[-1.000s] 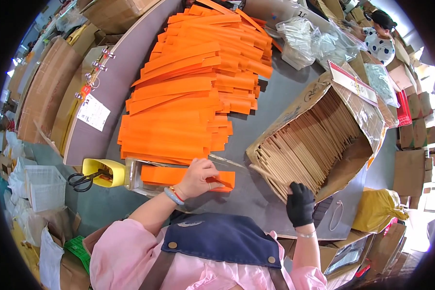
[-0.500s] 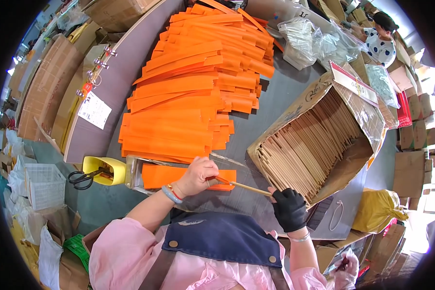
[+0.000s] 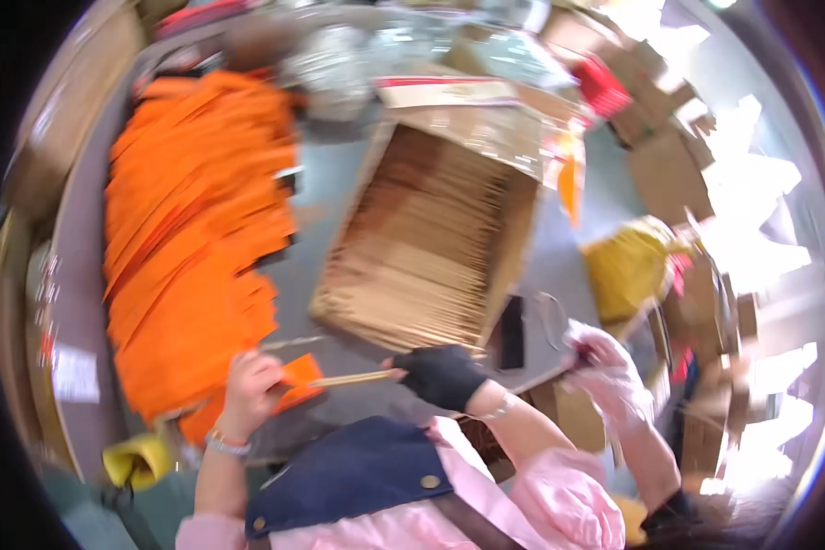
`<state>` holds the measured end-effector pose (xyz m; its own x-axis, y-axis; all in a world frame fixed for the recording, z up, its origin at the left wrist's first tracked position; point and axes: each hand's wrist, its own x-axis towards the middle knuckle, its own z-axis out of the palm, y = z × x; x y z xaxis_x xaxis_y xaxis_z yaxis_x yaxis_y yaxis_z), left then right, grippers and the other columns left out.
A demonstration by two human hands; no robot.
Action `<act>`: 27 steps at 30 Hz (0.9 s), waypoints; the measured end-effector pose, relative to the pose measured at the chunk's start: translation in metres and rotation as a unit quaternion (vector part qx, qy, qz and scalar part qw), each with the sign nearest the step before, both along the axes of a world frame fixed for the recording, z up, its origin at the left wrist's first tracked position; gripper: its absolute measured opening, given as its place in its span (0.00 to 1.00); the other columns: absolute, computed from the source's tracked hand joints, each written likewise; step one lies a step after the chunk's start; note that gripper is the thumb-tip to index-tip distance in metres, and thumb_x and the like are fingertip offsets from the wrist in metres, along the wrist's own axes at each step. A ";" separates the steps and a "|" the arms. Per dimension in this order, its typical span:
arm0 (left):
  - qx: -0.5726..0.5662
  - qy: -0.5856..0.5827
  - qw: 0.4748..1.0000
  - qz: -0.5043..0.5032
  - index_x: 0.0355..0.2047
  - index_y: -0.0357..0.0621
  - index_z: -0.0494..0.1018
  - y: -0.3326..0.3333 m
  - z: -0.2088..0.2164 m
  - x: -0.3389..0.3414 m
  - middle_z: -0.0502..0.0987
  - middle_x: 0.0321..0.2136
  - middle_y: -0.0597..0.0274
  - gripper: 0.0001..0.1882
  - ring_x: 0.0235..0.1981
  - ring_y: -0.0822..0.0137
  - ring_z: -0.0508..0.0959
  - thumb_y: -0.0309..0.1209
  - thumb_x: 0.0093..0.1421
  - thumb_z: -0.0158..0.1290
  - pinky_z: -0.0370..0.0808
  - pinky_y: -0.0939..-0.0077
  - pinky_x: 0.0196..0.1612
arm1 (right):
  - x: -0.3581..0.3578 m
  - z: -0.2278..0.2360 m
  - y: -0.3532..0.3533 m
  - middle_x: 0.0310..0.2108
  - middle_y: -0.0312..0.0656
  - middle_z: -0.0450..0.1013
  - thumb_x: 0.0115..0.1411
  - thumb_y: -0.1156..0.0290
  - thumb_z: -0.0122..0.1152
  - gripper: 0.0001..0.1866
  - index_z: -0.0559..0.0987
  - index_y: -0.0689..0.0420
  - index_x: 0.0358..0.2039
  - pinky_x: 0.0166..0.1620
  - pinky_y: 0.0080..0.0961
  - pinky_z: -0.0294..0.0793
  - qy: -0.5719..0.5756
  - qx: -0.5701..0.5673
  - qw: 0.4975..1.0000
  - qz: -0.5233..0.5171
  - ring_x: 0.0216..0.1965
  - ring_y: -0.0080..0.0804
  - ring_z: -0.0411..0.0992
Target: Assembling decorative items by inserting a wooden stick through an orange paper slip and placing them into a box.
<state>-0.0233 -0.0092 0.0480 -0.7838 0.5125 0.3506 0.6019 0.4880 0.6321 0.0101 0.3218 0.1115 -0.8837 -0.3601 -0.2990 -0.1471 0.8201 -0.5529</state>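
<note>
My left hand (image 3: 250, 392), bare with bracelets at the wrist, is closed on an orange strip (image 3: 299, 379) near the pile's near end. A thin wooden stick (image 3: 356, 378) runs from that strip to my right hand (image 3: 444, 377). A black fingerless glove covers the right hand, and its fingers pinch the stick's other end. Just beyond it stands a cardboard box (image 3: 525, 243) full of similar wooden sticks (image 3: 417, 247). To the left spreads a big heap of orange strips (image 3: 192, 238). Motion blur hides how the strip meets the stick.
Close on my right, another person's hand (image 3: 611, 374) in a pale glove holds something small and dark. A yellow holder (image 3: 138, 460) is at the lower left. Clear plastic bags (image 3: 335, 69) lie at the far side; a yellow sack (image 3: 631, 268) sits at the right.
The view has swung right, so the box and heap appear farther left. My hands still hold strip and stick. The other person's gloved hand shows more fully at the right.
</note>
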 end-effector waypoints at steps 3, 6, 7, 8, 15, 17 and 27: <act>0.003 0.011 0.999 -0.035 0.25 0.47 0.76 0.003 0.015 -0.006 0.75 0.27 0.65 0.08 0.31 0.59 0.73 0.34 0.50 0.63 0.66 0.65 0.37 | -0.002 0.019 -0.007 0.36 0.47 0.80 0.68 0.51 0.48 0.19 0.81 0.45 0.48 0.45 0.43 0.74 -0.106 0.039 0.994 -0.010 0.40 0.50 0.77; 0.005 0.028 0.997 -0.065 0.25 0.46 0.77 0.019 0.025 -0.013 0.75 0.27 0.66 0.10 0.30 0.61 0.73 0.36 0.50 0.64 0.66 0.67 0.36 | 0.006 0.035 0.006 0.38 0.50 0.79 0.69 0.49 0.43 0.22 0.83 0.47 0.45 0.48 0.42 0.73 -0.179 0.047 0.981 -0.055 0.41 0.51 0.76; 0.005 0.035 0.997 -0.070 0.25 0.46 0.77 0.022 0.027 -0.013 0.75 0.27 0.66 0.10 0.30 0.61 0.73 0.36 0.50 0.64 0.66 0.67 0.36 | 0.011 0.033 0.010 0.38 0.50 0.79 0.69 0.49 0.43 0.22 0.83 0.47 0.45 0.48 0.42 0.73 -0.173 0.046 0.982 -0.061 0.41 0.51 0.76; 0.008 0.035 0.996 -0.077 0.24 0.45 0.76 0.025 0.030 -0.014 0.75 0.26 0.65 0.11 0.30 0.60 0.73 0.37 0.50 0.64 0.65 0.67 0.36 | 0.015 0.025 0.015 0.39 0.50 0.79 0.69 0.49 0.44 0.22 0.83 0.47 0.45 0.49 0.40 0.72 -0.181 0.000 0.982 -0.060 0.42 0.49 0.76; 0.002 0.051 0.992 -0.112 0.25 0.45 0.75 0.027 0.038 -0.008 0.77 0.28 0.62 0.08 0.31 0.58 0.75 0.26 0.45 0.64 0.67 0.65 0.34 | 0.040 -0.030 0.032 0.39 0.49 0.80 0.70 0.51 0.44 0.24 0.85 0.55 0.40 0.51 0.32 0.72 -0.147 -0.121 0.981 0.029 0.40 0.42 0.77; -0.009 0.050 0.995 -0.084 0.26 0.45 0.76 0.020 0.043 -0.003 0.77 0.28 0.63 0.08 0.30 0.59 0.75 0.27 0.46 0.65 0.67 0.67 0.34 | 0.032 -0.009 0.022 0.33 0.49 0.79 0.71 0.52 0.44 0.24 0.85 0.55 0.40 0.48 0.30 0.72 -0.266 -0.122 0.955 -0.050 0.37 0.35 0.75; 0.011 0.038 0.992 -0.121 0.27 0.46 0.76 0.020 0.055 0.002 0.77 0.28 0.67 0.08 0.30 0.61 0.75 0.27 0.49 0.65 0.67 0.68 0.33 | 0.030 0.003 0.023 0.31 0.45 0.75 0.71 0.48 0.41 0.28 0.84 0.55 0.38 0.46 0.30 0.70 -0.292 -0.101 0.951 -0.035 0.34 0.35 0.72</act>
